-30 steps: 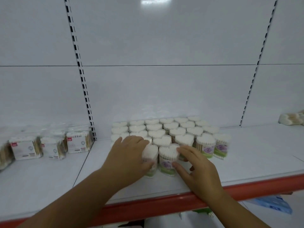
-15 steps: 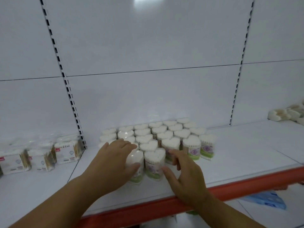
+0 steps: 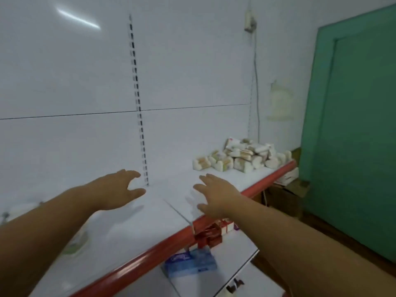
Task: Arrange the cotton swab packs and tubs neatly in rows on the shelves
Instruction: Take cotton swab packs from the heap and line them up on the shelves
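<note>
A loose heap of heart-shaped cotton swab tubs and packs (image 3: 244, 156) lies at the far right end of the white shelf (image 3: 132, 228). My left hand (image 3: 116, 190) hovers over the shelf with fingers spread and holds nothing. My right hand (image 3: 216, 195) is also open above the shelf, near the red front edge (image 3: 150, 252), well short of the heap. One blurred tub with a green label (image 3: 78, 243) shows beside my left forearm. The arranged rows of tubs are out of view.
A green door (image 3: 353, 125) stands at the right, past the shelf's end. On the lower shelf lie red and white boxes (image 3: 211, 233) and blue packs (image 3: 190, 262). A cable (image 3: 256, 82) hangs down the wall. Cardboard boxes (image 3: 287, 194) sit on the floor.
The view has swung to the right, away from the arranged tubs. Both hands have let go of the front tubs and moved right, open, toward the heap.
</note>
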### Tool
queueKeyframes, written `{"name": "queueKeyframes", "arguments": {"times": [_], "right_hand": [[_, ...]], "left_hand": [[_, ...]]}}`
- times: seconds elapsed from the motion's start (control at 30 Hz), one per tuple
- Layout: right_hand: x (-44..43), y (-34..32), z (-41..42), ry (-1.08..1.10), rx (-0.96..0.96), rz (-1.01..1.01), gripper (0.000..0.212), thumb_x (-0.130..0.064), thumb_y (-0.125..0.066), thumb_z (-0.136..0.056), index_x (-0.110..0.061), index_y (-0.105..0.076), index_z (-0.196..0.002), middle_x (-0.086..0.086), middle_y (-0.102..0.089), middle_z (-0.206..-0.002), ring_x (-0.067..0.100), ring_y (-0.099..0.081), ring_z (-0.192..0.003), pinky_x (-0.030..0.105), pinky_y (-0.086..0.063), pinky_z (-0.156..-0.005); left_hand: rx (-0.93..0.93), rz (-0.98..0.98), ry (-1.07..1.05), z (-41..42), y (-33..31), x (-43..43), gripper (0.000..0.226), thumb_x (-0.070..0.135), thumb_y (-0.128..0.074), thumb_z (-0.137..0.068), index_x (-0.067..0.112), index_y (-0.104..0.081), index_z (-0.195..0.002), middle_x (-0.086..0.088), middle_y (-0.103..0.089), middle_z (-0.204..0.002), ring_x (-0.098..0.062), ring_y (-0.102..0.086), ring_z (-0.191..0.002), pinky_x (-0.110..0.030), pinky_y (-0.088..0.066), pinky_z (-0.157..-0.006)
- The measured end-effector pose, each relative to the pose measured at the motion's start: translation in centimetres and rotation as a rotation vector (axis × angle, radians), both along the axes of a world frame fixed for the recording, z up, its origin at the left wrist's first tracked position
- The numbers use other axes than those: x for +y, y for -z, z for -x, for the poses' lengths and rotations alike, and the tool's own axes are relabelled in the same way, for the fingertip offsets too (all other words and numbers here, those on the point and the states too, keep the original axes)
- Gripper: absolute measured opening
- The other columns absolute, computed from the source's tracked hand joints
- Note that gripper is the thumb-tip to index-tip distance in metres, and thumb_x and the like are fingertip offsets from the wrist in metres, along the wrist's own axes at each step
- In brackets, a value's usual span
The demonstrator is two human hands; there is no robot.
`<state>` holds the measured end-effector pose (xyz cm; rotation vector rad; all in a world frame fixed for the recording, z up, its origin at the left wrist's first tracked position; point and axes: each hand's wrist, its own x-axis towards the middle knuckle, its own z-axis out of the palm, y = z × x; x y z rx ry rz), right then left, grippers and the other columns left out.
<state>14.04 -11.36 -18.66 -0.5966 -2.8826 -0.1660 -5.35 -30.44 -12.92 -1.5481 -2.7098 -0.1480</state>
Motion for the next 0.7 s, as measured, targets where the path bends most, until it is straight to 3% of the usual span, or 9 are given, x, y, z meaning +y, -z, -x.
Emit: {"name": "queueKeyframes", "arguments": {"times": [0.1, 0.27, 0.4, 0.53, 0.63, 0.7], "right_hand": [[7.3, 0.5, -6.8, 0.251, 0.036, 0.148, 0.065, -0.045, -0.043, -0.097, -0.022, -0.017, -0.152, 0.010, -0.011, -0.160, 0.028, -0.011, -0.146, 0.045, -0.022, -0.116], [13.4, 3.7, -13.5, 0.274, -0.070, 0.091, 0.068, -0.042, -0.050, -0.095, -0.030, -0.015, -0.153, 0.002, -0.005, -0.162, 0.023, -0.008, -0.148, 0.040, -0.019, -0.118], [17.8, 5.2, -13.7, 0.290, -0.013, 0.165, 0.065, -0.042, -0.048, -0.095, -0.033, -0.017, -0.152, -0.004, -0.007, -0.161, 0.019, -0.011, -0.147, 0.038, -0.020, -0.117], [22.3, 6.0, -11.3, 0.220, 0.067, 0.094, 0.051, -0.040, -0.047, -0.095, -0.031, -0.035, -0.144, -0.007, -0.033, -0.150, 0.015, -0.032, -0.135, 0.032, -0.032, -0.110], [26.1, 4.6, -9.2, 0.197, 0.086, -0.008, 0.043, -0.034, -0.044, -0.097, -0.027, -0.043, -0.139, -0.005, -0.039, -0.146, 0.015, -0.039, -0.130, 0.032, -0.036, -0.107], [29.2, 2.7, -7.9, 0.264, 0.198, -0.051, 0.040, -0.031, -0.045, -0.097, -0.028, -0.045, -0.137, -0.006, -0.037, -0.147, 0.014, -0.037, -0.131, 0.030, -0.038, -0.105]], "left_hand": [[-0.048, 0.002, 0.105, -4.3, 2.1, 8.7, 0.067, 0.057, -0.044, -0.094, 0.025, -0.027, -0.149, -0.002, -0.028, -0.156, -0.020, -0.034, -0.140, -0.032, -0.026, -0.115], [-0.080, 0.070, 0.331, -9.9, 4.3, 19.2, 0.065, 0.052, -0.045, -0.096, 0.025, -0.022, -0.151, 0.004, -0.018, -0.160, -0.013, -0.012, -0.148, -0.028, -0.017, -0.116], [-0.132, 0.053, 0.377, -10.3, 4.6, 25.5, 0.063, 0.050, -0.049, -0.095, 0.029, -0.026, -0.149, 0.006, -0.023, -0.158, -0.011, -0.027, -0.143, -0.027, -0.025, -0.112], [-0.155, -0.086, 0.367, -9.0, 4.1, 31.6, 0.056, 0.045, -0.055, -0.093, 0.029, -0.039, -0.143, 0.007, -0.037, -0.149, -0.012, -0.040, -0.133, -0.023, -0.031, -0.104], [-0.202, -0.218, 0.347, -7.4, 3.2, 36.1, 0.037, 0.037, -0.057, -0.091, 0.026, -0.057, -0.127, 0.009, -0.055, -0.128, -0.014, -0.052, -0.121, -0.021, -0.037, -0.092], [-0.313, -0.326, 0.321, -6.5, 2.8, 38.9, 0.025, 0.031, -0.060, -0.089, 0.026, -0.064, -0.114, 0.009, -0.062, -0.113, -0.013, -0.060, -0.101, -0.022, -0.045, -0.087]]}}
